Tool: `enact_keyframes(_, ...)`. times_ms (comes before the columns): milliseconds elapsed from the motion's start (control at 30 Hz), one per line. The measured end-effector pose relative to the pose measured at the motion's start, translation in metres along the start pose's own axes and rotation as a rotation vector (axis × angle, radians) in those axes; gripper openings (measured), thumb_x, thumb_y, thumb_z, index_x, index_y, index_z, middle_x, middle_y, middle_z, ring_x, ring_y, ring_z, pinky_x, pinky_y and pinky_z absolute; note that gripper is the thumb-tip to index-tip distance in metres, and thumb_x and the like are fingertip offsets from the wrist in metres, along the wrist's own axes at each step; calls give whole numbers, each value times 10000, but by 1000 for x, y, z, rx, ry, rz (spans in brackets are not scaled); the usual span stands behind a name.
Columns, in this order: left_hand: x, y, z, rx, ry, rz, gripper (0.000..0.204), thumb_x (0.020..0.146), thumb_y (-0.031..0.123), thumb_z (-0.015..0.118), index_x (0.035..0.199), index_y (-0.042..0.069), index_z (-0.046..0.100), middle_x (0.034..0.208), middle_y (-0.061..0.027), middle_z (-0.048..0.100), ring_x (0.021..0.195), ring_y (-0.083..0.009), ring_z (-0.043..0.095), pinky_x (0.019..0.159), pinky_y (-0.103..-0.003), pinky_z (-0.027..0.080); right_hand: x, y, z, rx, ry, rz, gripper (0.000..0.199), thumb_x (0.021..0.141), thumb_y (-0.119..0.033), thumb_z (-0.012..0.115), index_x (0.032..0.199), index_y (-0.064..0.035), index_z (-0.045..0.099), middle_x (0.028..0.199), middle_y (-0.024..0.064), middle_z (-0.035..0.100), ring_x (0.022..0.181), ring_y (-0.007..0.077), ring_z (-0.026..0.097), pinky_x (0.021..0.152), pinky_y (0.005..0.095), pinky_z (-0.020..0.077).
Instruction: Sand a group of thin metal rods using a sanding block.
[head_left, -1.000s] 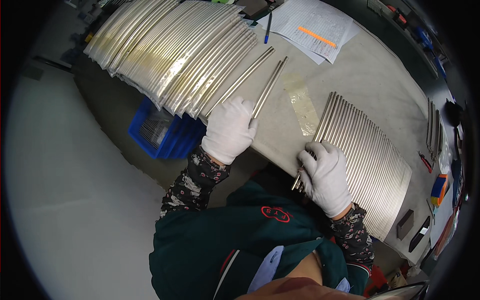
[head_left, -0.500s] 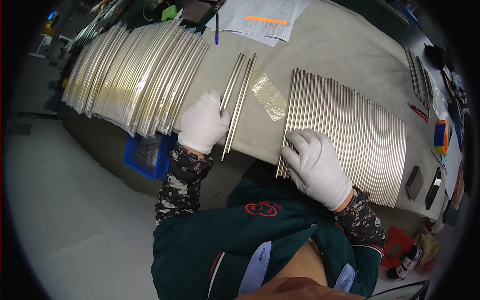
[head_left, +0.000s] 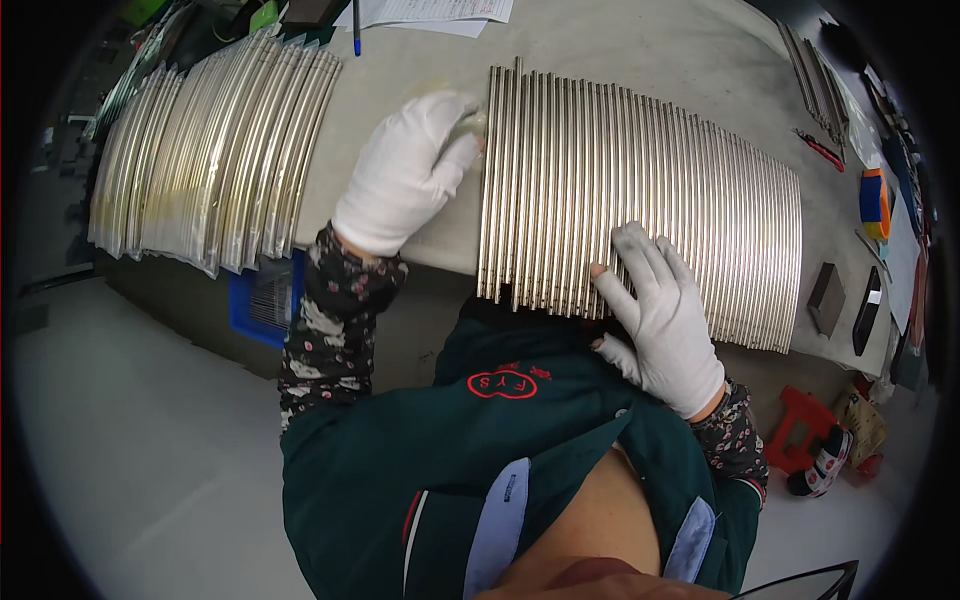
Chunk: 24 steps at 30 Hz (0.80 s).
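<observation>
Grey and wide, the surface (head_left: pixel 620 40) is covered by 2 groups of metal rods. The row of bare rods (head_left: pixel 640 200) is laid side by side at its near edge, ends overhanging slightly. The left hand (head_left: pixel 405 170), gloved in white, is pressed with fingers loosely together against the row's left side, touching the outermost rod. The right hand (head_left: pixel 660 310) is laid flat and spread on the row's near ends. The rods are judged stiff, smooth and prone to rolling, best taken near the ends or pushed sideways. Left of the row, wrapped bundles (head_left: pixel 215 150) are stacked; below them a blue bin (head_left: pixel 262 305) is seen, its contents unclear.
</observation>
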<state>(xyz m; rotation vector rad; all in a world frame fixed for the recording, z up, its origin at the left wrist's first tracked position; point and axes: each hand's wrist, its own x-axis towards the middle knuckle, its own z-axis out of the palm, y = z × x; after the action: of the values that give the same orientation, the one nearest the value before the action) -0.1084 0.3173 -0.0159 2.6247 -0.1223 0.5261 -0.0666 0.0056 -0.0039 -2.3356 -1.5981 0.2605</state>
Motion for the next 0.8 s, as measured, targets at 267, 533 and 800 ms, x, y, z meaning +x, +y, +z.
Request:
enact_keyframes(267,81,-56,51,202,16,292,272,882,174,613,1107,21,621,1065,-198,634,1017,-383,606,901,-454,493,17,1,24,-109,131,13,895,617,-441,816,1359,-71,480,1406,228,425,1364,411,362,1109,543,297)
enact_keyframes(533,79,-55,66,266,223,439,142,846,153,642,930,42,610,871,-159,595,828,-366,596,739,-464,495,27,-6,26,-117,158,30,903,590,-460,834,1325,-57,500,1379,227,439,1341,410,378,1097,530,313)
enact_keyframes(800,75,-38,55,239,37,289,258,858,249,653,1018,48,640,904,-173,597,880,-366,588,779,-467,480,38,-13,31,-118,166,28,879,625,-479,820,1322,-49,500,1364,249,449,1326,429,382,1094,531,314)
